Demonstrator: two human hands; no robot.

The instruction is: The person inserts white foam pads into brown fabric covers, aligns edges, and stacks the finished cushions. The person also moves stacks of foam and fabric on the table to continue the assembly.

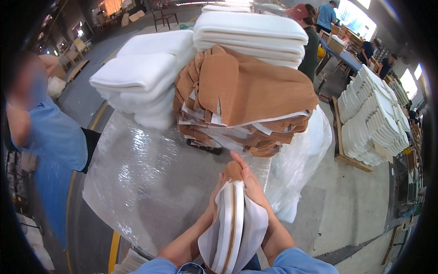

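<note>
Head view showed both hands closed around one cushion cover point(233, 223) at 6 o'clock, white lining out with a brown strip down its middle. Left hand point(214, 208) gripped the cover's left side, fingers mostly hidden in the cloth; right hand point(250, 182) lay along the right side, fingers stretched toward a brown corner at the top. Neither hand was open — both had hold of that one piece.

Just beyond, toward 12 o'clock, sat a stack of brown covers point(244, 98) on a table wrapped in clear plastic sheet point(146, 178). White foam pads point(248, 32) were piled behind it, more foam pads point(141, 75) at 10 o'clock.

Judgement: the cover looked to be mid-turn. To do it well, push the corner fully through, keep the seam straight between both hands — and avoid dragging cloth against the stack.

A person in a blue shirt point(50, 132) stood at 9 o'clock.
</note>
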